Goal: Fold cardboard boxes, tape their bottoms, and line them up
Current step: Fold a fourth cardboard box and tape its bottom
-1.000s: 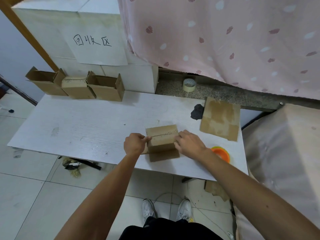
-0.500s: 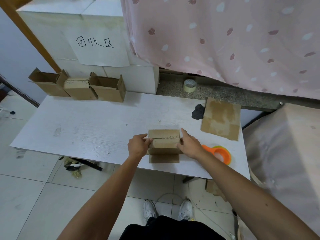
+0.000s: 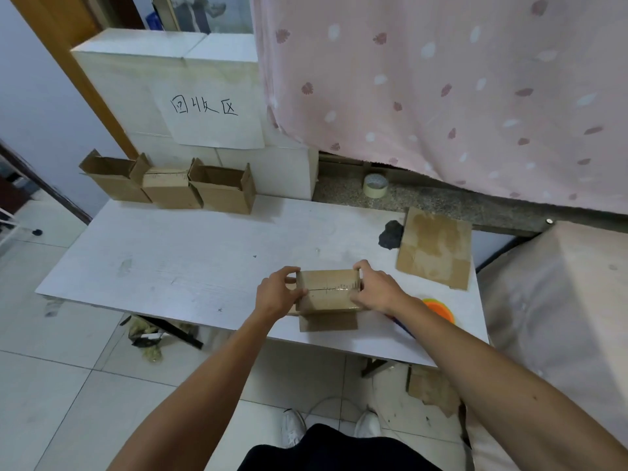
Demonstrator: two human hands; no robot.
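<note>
Between both hands' fingers (image 3: 362, 266): cardboard box (image 3: 328, 289), gripped at ends.

The left hand (image 3: 277, 294) and the right hand (image 3: 377, 290) are bare. A bare left arm (image 3: 190, 396) goes back from the left hand, and a bare right arm (image 3: 492, 379) goes back from the right hand. The right arm has a tiny dark dot far back from the hand. Low down, nearer the body than the hands, is black clothing (image 3: 339, 450), too cut off to name. A white left sneaker (image 3: 294, 428) and a white right sneaker (image 3: 368, 424) peek out just past it.
</note>
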